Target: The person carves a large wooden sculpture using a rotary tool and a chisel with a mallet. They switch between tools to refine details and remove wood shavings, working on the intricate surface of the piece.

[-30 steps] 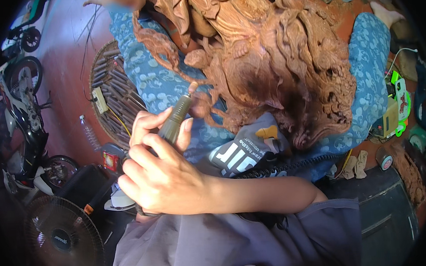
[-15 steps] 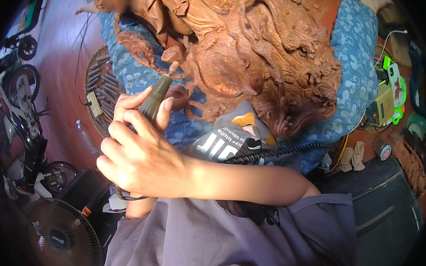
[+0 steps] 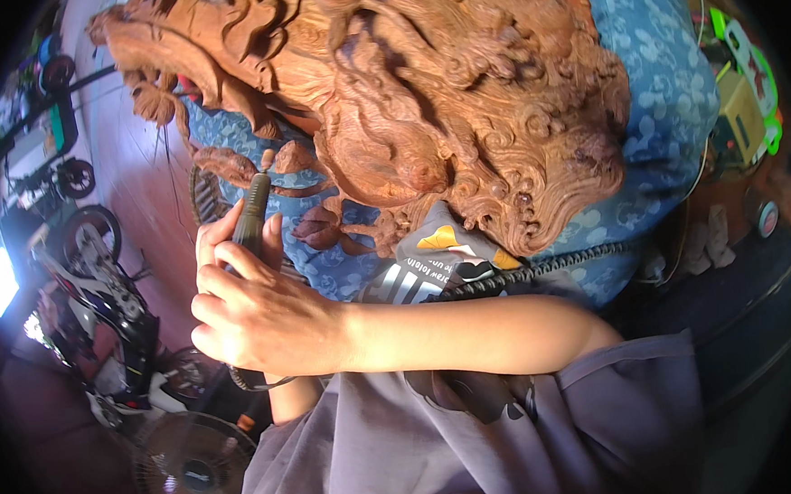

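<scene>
My right hand (image 3: 268,314) is closed around a dark rotary tool handpiece (image 3: 251,221), its arm reaching across from the right. The small pinkish bit (image 3: 267,159) at its tip points away from me, between thin carved pieces; I cannot tell whether it touches the wood. A large reddish-brown wood carving (image 3: 380,148), with deep curls and flowing grooves, rests between my legs. A carved bud (image 3: 317,229) juts from it to the right of the handpiece. My left forearm (image 3: 293,398) shows under the right wrist, but the left hand is hidden behind my right.
A black coiled cord (image 3: 542,268) runs behind my right arm. Blue patterned trouser legs (image 3: 658,95) flank the carving. At the left are a motorcycle (image 3: 100,301) and a fan (image 3: 196,472). A beige box (image 3: 739,122) stands at the right.
The whole view has shifted, showing more of the motorcycle side. My right hand and the handpiece have swung slightly, the bit now lying farther left along the carving's thin branches.
</scene>
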